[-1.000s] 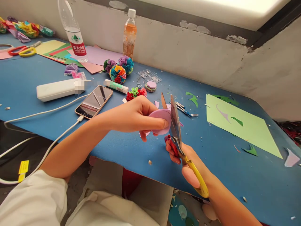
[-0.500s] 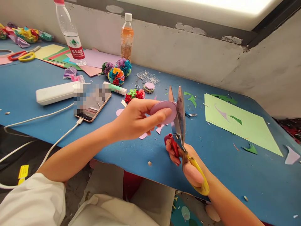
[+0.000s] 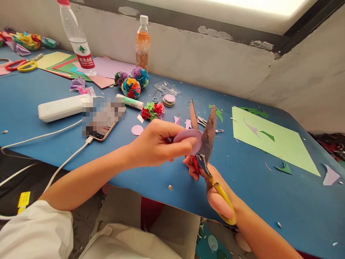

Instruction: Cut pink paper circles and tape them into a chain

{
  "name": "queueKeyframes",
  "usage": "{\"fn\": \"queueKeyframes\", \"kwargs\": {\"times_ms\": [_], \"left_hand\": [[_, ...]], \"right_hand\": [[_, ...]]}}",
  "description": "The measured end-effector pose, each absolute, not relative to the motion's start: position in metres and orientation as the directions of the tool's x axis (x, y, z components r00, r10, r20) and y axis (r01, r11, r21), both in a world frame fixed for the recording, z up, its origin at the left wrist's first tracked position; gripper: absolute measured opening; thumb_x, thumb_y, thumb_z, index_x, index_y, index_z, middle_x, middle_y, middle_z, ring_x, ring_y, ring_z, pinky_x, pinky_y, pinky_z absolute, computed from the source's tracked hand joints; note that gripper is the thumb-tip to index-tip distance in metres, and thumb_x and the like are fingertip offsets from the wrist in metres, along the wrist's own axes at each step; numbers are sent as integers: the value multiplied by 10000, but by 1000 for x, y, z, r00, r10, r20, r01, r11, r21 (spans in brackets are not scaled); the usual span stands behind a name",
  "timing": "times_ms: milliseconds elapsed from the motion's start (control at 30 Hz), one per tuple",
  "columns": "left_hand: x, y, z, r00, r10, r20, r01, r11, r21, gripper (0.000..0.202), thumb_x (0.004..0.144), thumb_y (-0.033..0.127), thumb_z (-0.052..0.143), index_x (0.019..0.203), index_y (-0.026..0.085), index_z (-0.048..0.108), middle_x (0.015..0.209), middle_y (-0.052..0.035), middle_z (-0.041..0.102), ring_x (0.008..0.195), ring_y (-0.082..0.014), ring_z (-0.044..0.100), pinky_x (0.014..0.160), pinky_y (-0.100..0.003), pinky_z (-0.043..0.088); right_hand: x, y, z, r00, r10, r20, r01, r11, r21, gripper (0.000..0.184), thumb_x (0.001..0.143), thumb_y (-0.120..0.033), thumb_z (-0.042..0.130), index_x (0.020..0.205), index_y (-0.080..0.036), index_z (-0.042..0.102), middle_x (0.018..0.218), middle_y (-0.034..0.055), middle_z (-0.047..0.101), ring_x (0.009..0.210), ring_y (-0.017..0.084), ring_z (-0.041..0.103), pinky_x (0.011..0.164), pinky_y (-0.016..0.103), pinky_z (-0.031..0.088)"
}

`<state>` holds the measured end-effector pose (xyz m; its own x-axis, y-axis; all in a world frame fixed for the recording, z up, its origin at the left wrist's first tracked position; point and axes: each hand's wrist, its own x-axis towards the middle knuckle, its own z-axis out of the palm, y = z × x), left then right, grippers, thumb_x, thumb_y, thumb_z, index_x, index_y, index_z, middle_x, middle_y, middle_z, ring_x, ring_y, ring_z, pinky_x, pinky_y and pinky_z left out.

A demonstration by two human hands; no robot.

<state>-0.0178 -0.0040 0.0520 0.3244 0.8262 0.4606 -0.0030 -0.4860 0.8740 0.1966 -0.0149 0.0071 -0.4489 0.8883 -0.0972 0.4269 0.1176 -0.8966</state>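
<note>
My left hand (image 3: 156, 144) pinches a round lilac paper disc (image 3: 187, 138) over the near edge of the blue table (image 3: 264, 190). My right hand (image 3: 215, 190) grips scissors (image 3: 206, 144) with a red and a yellow handle. Their blades stand apart, pointing up, with the disc's right edge between them. A small pink paper circle (image 3: 137, 130) lies on the table behind my left hand.
A light green sheet (image 3: 272, 142) with cut-outs lies at the right. Behind are paper flower balls (image 3: 131, 87), a glue stick (image 3: 129, 102), a phone on a cable (image 3: 101, 131), a white power bank (image 3: 60, 107), two bottles (image 3: 142, 42), coloured sheets (image 3: 64, 63) and a second pair of scissors (image 3: 20, 65).
The scissor blades have opened wider around the disc. My left hand has turned the disc a little, and a pink circle now shows on the table behind it.
</note>
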Motion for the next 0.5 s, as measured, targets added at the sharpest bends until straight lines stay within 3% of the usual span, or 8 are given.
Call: {"fn": "queueKeyframes", "kwargs": {"times_ms": [100, 167, 300, 400, 500], "left_hand": [[-21, -2, 55, 342, 834, 432, -1, -459, 888, 281, 794, 164, 560, 519, 158, 502, 450, 48, 492, 419, -49, 489, 397, -150, 364], [-24, -1, 57, 351, 847, 400, 15, -432, 902, 274, 776, 170, 562, 513, 162, 483, 454, 51, 475, 417, -51, 498, 389, -141, 376], [-32, 3, 62, 418, 860, 294, 69, -352, 933, 258, 764, 206, 565, 517, 168, 504, 460, 50, 460, 410, -60, 514, 368, -135, 406], [-37, 5, 64, 450, 856, 255, 100, -332, 938, 293, 760, 240, 582, 491, 170, 488, 454, 48, 454, 413, -64, 518, 370, -134, 434], [-40, 6, 65, 465, 854, 234, 103, -315, 943, 300, 755, 251, 588, 486, 171, 485, 458, 42, 467, 427, -71, 528, 369, -134, 444]], "right_hand": [[193, -17, 12, -350, 907, -235, 480, -42, -876, 814, 546, -987, 370, 799, -233, 545, 694, 0, 430, 545, 130, 329, 520, 313, 388], [193, -17, 14, -344, 904, -256, 493, -59, -868, 756, 605, -951, 392, 793, -233, 539, 681, -6, 420, 538, 128, 319, 519, 310, 375], [197, -16, 15, -460, 875, -150, 451, 84, -889, 828, 471, -981, 461, 802, -223, 515, 701, -11, 425, 551, 121, 317, 490, 294, 331], [198, -15, 14, -495, 856, -150, 426, 88, -901, 829, 451, -972, 493, 783, -213, 503, 709, -13, 429, 547, 113, 317, 463, 282, 300], [197, -15, 13, -461, 855, -238, 429, -20, -903, 694, 628, -895, 493, 735, -209, 488, 672, -22, 416, 518, 104, 304, 457, 275, 286]]}}
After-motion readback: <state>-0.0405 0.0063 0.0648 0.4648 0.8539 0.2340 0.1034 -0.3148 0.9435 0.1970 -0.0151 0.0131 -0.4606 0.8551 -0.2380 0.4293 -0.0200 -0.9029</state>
